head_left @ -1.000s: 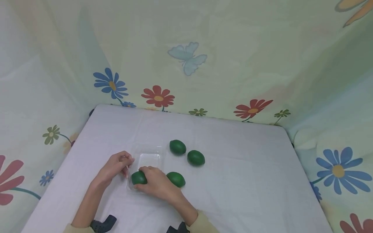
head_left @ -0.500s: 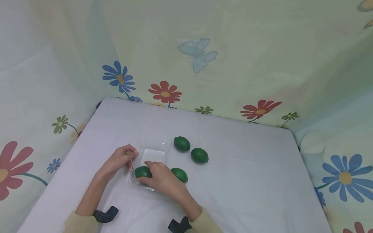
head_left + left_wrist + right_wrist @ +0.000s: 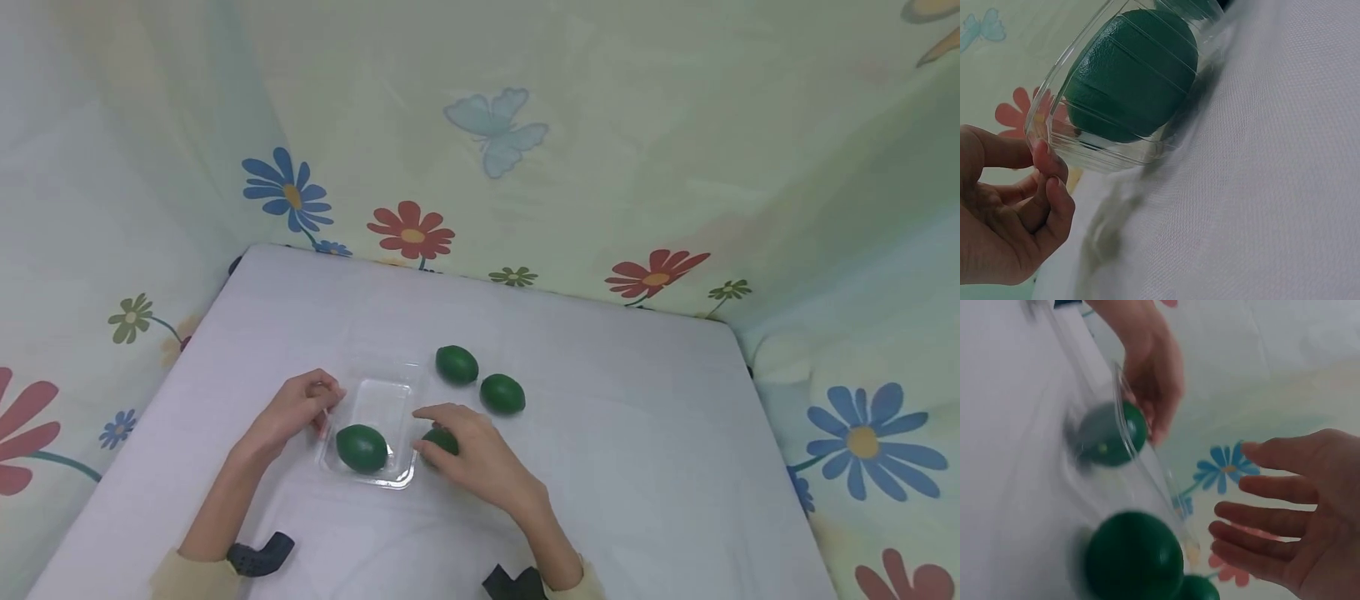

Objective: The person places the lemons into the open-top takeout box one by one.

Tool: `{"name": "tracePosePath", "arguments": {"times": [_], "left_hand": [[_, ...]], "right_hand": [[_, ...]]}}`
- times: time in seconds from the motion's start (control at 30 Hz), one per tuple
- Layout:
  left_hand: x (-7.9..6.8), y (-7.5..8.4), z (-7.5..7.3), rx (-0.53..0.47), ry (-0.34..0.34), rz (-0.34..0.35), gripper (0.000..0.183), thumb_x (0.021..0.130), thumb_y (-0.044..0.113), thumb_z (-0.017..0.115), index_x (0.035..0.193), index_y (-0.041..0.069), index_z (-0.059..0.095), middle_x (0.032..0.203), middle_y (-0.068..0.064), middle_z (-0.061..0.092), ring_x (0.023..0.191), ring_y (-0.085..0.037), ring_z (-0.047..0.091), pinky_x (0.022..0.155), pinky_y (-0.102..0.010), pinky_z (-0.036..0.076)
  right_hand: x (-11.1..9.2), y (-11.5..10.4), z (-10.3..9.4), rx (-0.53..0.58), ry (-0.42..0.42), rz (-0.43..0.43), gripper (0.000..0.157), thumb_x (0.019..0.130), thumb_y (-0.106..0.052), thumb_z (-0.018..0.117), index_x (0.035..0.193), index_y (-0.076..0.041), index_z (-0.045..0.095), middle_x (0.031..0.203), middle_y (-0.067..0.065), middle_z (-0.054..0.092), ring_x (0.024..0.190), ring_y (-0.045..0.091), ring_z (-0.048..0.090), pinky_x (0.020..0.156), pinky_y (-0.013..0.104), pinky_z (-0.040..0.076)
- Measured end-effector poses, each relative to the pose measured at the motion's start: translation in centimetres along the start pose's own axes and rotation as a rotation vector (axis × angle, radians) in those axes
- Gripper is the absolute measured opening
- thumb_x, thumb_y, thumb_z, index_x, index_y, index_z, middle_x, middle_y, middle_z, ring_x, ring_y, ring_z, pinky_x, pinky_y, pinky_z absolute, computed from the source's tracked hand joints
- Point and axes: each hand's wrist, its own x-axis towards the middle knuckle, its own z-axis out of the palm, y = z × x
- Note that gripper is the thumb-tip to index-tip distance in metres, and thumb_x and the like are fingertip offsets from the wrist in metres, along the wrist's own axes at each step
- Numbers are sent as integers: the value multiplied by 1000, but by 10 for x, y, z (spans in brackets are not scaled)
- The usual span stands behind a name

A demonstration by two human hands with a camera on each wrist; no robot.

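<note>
My left hand pinches the left rim of a clear plastic container between thumb and fingertip, as the left wrist view shows up close. A green lime lies in the container's near end; through the clear wall this lime also shows in the left wrist view. My right hand hovers just right of the container with its fingers spread apart and holding nothing. Partly hidden beneath it, a second lime sits on the cloth. In the right wrist view the fingers are extended.
Two more limes, a farther one and one to its right, lie beyond my right hand. A white cloth covers the table. Flower-patterned curtains hang around its back and sides.
My right hand has let go of the lime inside the container and moved right, over the lime beside it. The left hand stays at the rim. The head view has shifted slightly.
</note>
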Motion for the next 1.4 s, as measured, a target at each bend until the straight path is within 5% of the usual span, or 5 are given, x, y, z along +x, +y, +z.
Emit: {"name": "tracePosePath", "arguments": {"times": [0.2,0.43,0.67,1.0,1.4], "left_hand": [[-1,2,0,1,2,-1,24,102,14,57,116,-5,56,84,-10,63,55,-16,57,62,-31,50],[0,0,2,-16,6,-17,23,101,13,57,115,-5,56,84,-10,63,55,-16,57,61,-30,50],[-1,-3,3,-18,17,-16,22,101,12,56,116,-5,56,86,-9,63,56,-17,56,62,-31,49],[0,-2,3,-17,14,-18,22,101,14,57,115,-4,56,85,-10,62,56,-18,57,63,-31,49],[-1,-3,3,-11,21,-3,23,102,14,56,116,-4,56,84,-9,62,56,-17,57,61,-30,49]], "right_hand": [[-16,22,-21,74,114,20,46,96,-20,74,138,-11,62,135,7,67,117,31,67,98,52,54],[-19,51,-39,62,220,71,45,93,-18,77,135,-9,64,132,10,68,119,35,66,99,55,53],[-10,77,-42,-127,339,72,49,89,-18,82,133,-5,64,137,16,63,132,38,55,107,58,47],[4,93,-33,-324,240,254,63,87,-26,84,140,-6,57,141,20,58,130,40,56,99,56,52],[3,99,-28,-336,247,231,64,84,-18,86,139,-2,58,130,21,62,120,38,62,99,52,53]]}}
